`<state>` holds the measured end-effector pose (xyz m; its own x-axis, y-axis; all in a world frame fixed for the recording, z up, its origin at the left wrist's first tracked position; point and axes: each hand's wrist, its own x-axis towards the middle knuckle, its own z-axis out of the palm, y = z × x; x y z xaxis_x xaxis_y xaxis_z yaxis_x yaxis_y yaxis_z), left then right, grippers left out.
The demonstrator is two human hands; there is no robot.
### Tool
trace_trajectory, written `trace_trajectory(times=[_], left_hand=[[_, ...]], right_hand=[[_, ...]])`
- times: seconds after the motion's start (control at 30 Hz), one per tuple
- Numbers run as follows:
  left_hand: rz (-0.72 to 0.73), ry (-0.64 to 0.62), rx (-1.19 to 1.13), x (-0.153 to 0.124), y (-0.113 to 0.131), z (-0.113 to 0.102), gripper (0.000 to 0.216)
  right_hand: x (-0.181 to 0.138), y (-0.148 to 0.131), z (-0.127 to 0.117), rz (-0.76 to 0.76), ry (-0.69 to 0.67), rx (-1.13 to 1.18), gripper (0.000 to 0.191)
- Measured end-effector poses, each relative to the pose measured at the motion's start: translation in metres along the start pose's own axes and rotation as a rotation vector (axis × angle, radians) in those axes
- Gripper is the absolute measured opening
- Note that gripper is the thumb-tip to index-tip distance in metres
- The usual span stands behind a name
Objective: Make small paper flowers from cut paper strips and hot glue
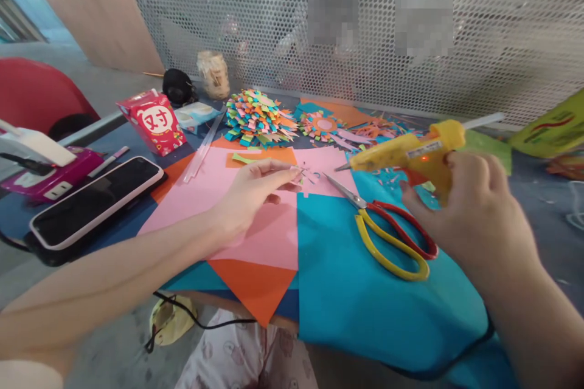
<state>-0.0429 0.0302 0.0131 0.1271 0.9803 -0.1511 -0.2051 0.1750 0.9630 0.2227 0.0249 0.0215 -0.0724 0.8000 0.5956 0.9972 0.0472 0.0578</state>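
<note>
My right hand (pixel 483 213) is closed round the handle of a yellow glue gun (pixel 410 157) with a lit orange light. A clear glue stick pokes out of its back, and its nozzle points left. Between the thumb and fingers of my left hand (pixel 255 191) is a small fringed paper flower (pixel 310 175), mostly pink. The nozzle is apart from the flower, a little to its right. Scissors (pixel 360 200) with red and yellow handles lie partly spread on blue paper (pixel 347 292). Pink paper (pixel 269 237) lies under my left hand, with orange paper (pixel 255 285) beneath.
Multicoloured fringed paper flowers (pixel 258 115) and cut scraps (pixel 378 130) lie at the back before a perforated metal screen (pixel 255 18). Leftward are glue sticks (pixel 203 149), a red snack box (pixel 152 121), a phone (pixel 98 200) and a purple power strip (pixel 55 173). A black cord hangs below the table edge.
</note>
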Motion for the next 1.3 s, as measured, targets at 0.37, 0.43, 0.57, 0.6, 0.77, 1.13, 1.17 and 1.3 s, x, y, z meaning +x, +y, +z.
trace_trajectory(times=[0.37, 0.43, 0.57, 0.6, 0.77, 1.13, 1.17, 1.3], left_hand=[[0.071, -0.212, 0.139, -0.008, -0.004, 0.009, 0.018], [0.085, -0.284, 0.177, -0.007, -0.009, 0.01, 0.017], [0.134, -0.384, 0.324, -0.005, -0.018, 0.008, 0.019], [0.152, -0.397, 0.355, -0.005, -0.019, 0.008, 0.019], [0.169, -0.472, 0.26, -0.006, -0.017, 0.01, 0.015], [0.236, -0.516, 0.293, -0.011, -0.016, 0.009, 0.025], [0.233, -0.52, 0.288, -0.011, -0.016, 0.01, 0.025], [0.214, -0.502, 0.281, -0.012, -0.015, 0.012, 0.027]], right_hand=[[0.007, -0.015, 0.005, 0.116, -0.28, 0.216, 0.039], [0.0, -0.03, -0.004, -0.067, -0.389, 0.474, 0.027], [-0.012, -0.051, -0.01, -0.188, -0.532, 0.965, 0.018], [-0.014, -0.053, -0.01, -0.165, -0.55, 0.975, 0.017], [-0.015, -0.051, -0.01, 0.015, -0.591, 1.172, 0.019], [-0.015, -0.056, -0.021, 0.174, -0.524, 1.403, 0.034], [-0.015, -0.056, -0.02, 0.175, -0.518, 1.398, 0.034], [-0.017, -0.055, -0.019, 0.161, -0.477, 1.397, 0.026]])
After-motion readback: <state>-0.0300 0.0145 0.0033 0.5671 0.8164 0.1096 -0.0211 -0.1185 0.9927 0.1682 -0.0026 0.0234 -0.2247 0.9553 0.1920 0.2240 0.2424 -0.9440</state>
